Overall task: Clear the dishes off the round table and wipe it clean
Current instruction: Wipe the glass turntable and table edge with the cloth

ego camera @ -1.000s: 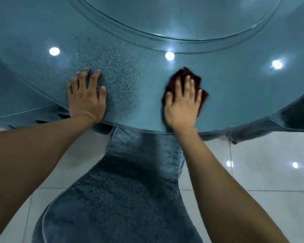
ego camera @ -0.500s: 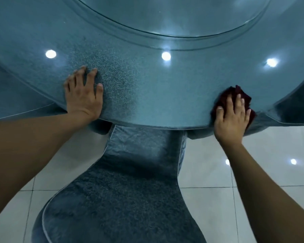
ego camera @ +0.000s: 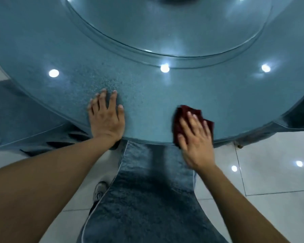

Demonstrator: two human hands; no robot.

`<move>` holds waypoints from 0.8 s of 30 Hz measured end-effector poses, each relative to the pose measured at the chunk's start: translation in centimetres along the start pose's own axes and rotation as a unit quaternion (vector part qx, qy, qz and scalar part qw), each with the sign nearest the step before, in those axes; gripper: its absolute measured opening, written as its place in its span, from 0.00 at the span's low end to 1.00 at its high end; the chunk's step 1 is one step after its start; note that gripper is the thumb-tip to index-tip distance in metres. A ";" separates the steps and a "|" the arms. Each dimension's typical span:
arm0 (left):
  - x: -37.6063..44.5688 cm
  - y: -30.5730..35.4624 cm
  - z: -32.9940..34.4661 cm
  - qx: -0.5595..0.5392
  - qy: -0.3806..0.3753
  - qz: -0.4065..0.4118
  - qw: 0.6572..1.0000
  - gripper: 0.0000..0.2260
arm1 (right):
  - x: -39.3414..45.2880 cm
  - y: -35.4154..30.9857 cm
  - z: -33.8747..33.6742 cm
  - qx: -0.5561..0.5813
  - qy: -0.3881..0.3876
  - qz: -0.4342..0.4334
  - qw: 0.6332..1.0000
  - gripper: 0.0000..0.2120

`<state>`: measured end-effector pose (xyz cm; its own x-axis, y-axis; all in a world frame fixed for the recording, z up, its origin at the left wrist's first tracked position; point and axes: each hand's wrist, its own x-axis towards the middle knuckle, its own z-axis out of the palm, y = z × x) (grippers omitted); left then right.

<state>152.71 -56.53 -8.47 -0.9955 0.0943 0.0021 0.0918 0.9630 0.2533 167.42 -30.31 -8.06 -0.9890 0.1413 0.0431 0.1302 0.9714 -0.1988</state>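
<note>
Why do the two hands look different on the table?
The left hand lies bare on the table; the right hand presses a dark red cloth. The left hand is sharp; the right hand is blurred. The left hand sits on the table; the right hand hangs partly past its edge. Both are flat.

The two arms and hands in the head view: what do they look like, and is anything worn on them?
Both forearms are bare up to the edge of the picture: no sleeves show. The left hand and the right hand wear no gloves, and no ring, watch or bracelet can be seen on either hand or wrist. The fingernails are short and plain. The right hand looks slightly blurred.
</note>
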 end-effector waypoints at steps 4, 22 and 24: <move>-0.1 -0.2 -0.2 0.014 -0.012 0.010 1.000 0.26 | 1.2 4.2 -1.5 0.007 0.013 0.280 0.960 0.32; 18.2 -24.3 -6.8 0.010 0.042 0.059 0.997 0.24 | 14.2 -18.2 5.4 -0.019 0.059 0.123 0.990 0.28; 19.8 -26.0 -6.7 0.011 0.043 0.046 0.998 0.26 | 15.1 -12.9 4.1 -0.020 0.070 0.277 0.958 0.31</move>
<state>130.47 -81.40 -8.54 -0.9809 0.1618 0.1082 0.1828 0.9565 0.2272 150.53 -41.44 -8.83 -0.7492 0.6584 0.0728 0.6374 0.7464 -0.1913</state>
